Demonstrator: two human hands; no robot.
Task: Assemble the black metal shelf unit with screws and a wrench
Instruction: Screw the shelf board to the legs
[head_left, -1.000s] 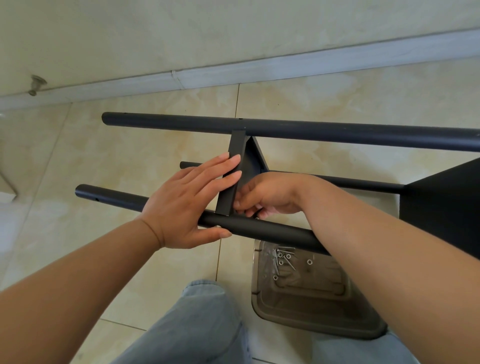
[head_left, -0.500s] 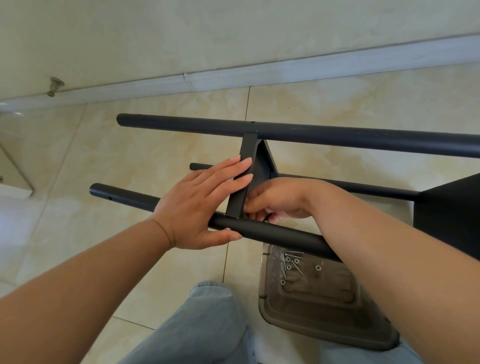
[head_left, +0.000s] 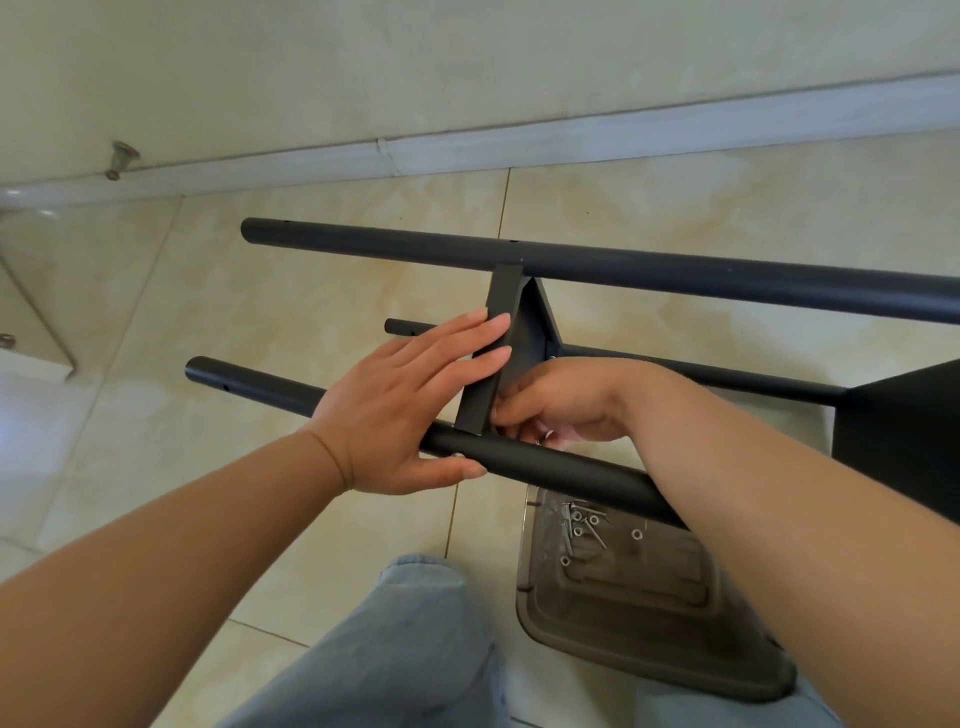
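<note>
- The black shelf frame (head_left: 649, 270) is laid on its side over the tiled floor (head_left: 260, 291), near the wall.
- The left hand (head_left: 400, 410) is laid flat against the cross bracket (head_left: 491, 358) — fingers straight and together, thumb under the near tube (head_left: 550, 467).
- The right hand (head_left: 561, 402) is curled behind the bracket; what is pinched cannot be told.
- Screws (head_left: 579, 522) are seen in a brown tray (head_left: 649, 644) on the floor, below the near tube.
</note>
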